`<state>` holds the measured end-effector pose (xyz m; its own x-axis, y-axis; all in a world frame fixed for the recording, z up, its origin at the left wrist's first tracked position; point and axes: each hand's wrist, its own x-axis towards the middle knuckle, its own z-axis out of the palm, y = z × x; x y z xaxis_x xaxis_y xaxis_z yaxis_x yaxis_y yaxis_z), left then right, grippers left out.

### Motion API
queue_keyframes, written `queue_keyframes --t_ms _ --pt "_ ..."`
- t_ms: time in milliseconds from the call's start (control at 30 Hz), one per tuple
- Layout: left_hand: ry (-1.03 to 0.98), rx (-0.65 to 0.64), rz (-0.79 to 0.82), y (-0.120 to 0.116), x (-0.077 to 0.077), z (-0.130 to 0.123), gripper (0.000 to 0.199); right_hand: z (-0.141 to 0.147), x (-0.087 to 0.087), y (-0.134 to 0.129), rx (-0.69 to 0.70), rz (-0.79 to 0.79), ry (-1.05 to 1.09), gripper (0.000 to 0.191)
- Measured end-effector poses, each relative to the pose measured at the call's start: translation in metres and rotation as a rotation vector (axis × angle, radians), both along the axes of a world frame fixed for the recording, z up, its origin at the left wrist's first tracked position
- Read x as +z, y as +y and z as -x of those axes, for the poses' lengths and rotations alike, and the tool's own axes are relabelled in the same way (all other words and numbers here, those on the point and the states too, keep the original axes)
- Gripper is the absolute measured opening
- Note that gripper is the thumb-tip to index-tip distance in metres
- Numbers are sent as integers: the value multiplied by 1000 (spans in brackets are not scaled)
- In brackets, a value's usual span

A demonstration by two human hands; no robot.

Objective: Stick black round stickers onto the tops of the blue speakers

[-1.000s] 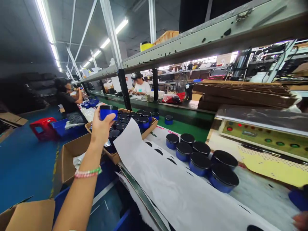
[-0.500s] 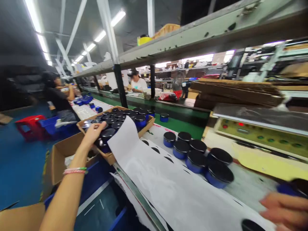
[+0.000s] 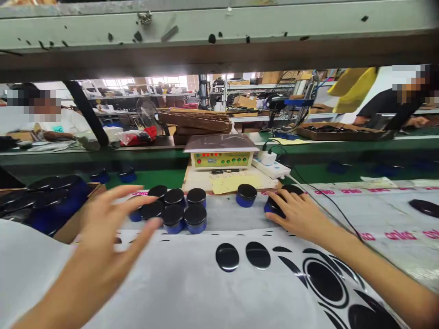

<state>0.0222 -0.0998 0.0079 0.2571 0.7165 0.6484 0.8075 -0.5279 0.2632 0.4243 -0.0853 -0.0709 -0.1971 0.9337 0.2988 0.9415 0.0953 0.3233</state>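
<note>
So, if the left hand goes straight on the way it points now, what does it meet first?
Probably the black-lidded blue jar at the near left of the group, just past the left hand's fingertips. The hand is blurred and depth is unclear, so the jar beside it could come first.

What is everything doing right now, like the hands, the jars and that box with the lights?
Left hand, open, fingers spread, holding nothing.
Right hand, curved over a jar, touching it.
Blue jars, upright, black lids on.
Control box, red lights glowing.
Cardboard tray, holding jars.
Paper sheet, spread out, printed with black circles.
</note>
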Motion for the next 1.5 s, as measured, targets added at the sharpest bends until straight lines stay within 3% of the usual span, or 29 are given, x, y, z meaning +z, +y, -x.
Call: queue_keyframes --t_ms 67,133,233,300,433,533,667,800,867,1000,1133,1200,1300,1400,1467,1500 --pt "165 -240 78 8 -4 -49 28 4 -1 0 -6 32 8 56" --pt "324 -411 269 31 -13 -101 35 6 4 0 10 63 28 53" --pt "365 -454 384 75 -33 -167 61 6 14 -3 61 97 63 48" --pt "342 -465 441 98 -47 -196 79 6 16 -7 97 103 89 46" --pt "281 -533 501 113 -65 -216 67 4 12 -13 151 110 157 41" --pt "266 -559 540 103 -68 -212 72 3 10 -12 201 105 234 34" --pt "249 -525 550 78 -59 -192 86 7 21 -21 250 33 369 32" --pt "249 -511 470 45 -43 -156 79 26 41 -40 384 -71 531 30" --pt "252 -469 403 32 -38 -134 74 41 48 -41 481 -43 585 26" --pt "222 -330 264 22 -35 -99 63 81 46 -18 530 117 545 20" --pt "248 -235 126 27 -41 -83 57 118 35 14 540 148 464 23" --pt "276 -219 56 29 -46 -76 57 123 40 25 547 150 429 28" --pt "292 -198 -19 30 -53 -55 56 92 70 42 454 42 442 41" --pt "312 -136 -14 29 -58 -32 55 15 105 68 138 -159 500 40" --pt "319 -104 -13 29 -58 -28 52 -41 111 89 -89 -203 496 35" --pt "324 -113 -32 29 -57 -31 51 -64 107 101 -140 -163 480 34"
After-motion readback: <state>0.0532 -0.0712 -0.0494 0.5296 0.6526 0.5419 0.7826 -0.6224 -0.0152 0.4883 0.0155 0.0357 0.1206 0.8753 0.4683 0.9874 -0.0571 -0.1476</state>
